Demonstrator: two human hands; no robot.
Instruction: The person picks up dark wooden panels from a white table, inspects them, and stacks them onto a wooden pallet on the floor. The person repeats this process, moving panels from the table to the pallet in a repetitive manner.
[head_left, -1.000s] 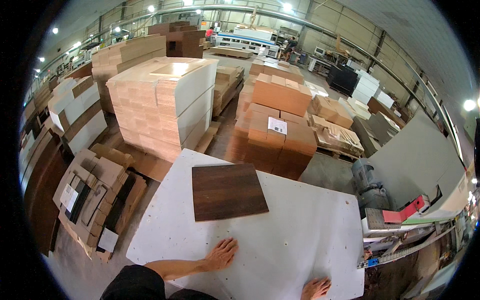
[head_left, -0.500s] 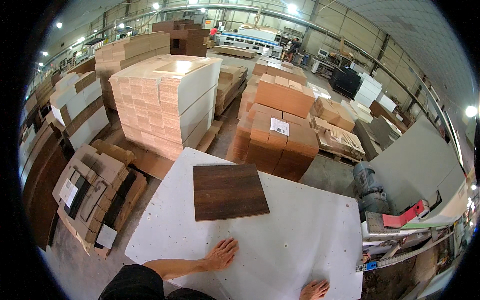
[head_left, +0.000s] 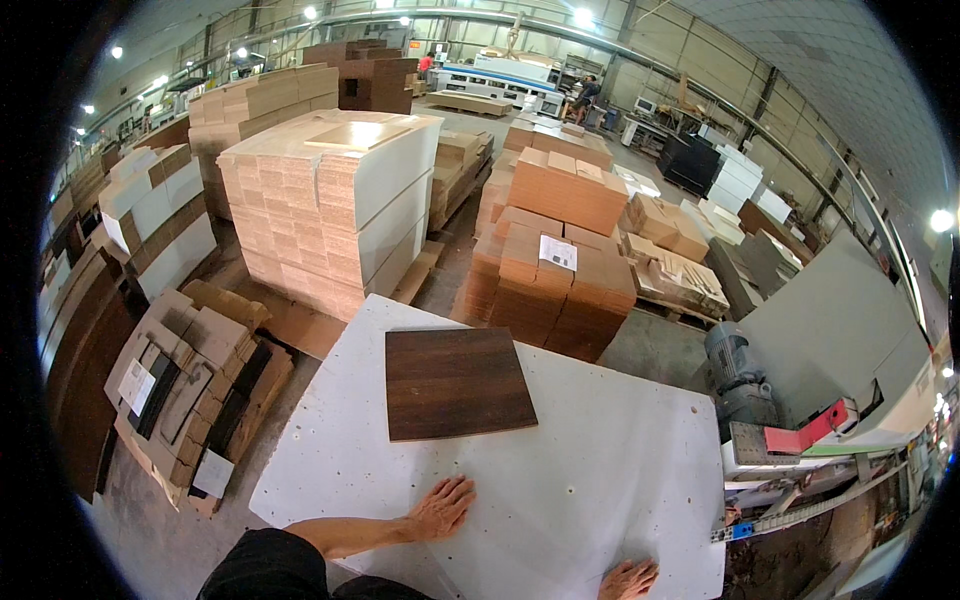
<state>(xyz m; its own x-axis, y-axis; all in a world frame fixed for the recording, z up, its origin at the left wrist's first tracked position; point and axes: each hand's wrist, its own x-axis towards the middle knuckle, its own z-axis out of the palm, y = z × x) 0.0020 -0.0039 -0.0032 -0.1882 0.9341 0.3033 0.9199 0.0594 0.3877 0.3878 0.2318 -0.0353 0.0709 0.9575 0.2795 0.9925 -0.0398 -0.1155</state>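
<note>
Fingers spread, both the left hand (head_left: 440, 508) and right hand (head_left: 628, 578) press flat on the large white board (head_left: 560, 500), which could slide and jolt the dark brown rectangular wooden panel (head_left: 456, 382).

Your left hand (head_left: 440, 508) is bare, with no glove, ring or watch showing, and the forearm behind it is uncovered. A short black sleeve (head_left: 262, 565) covers your upper arm, plain and unmarked. Your right hand (head_left: 627, 579) is also bare; only its fingers and knuckles are visible at the lower edge.
</note>
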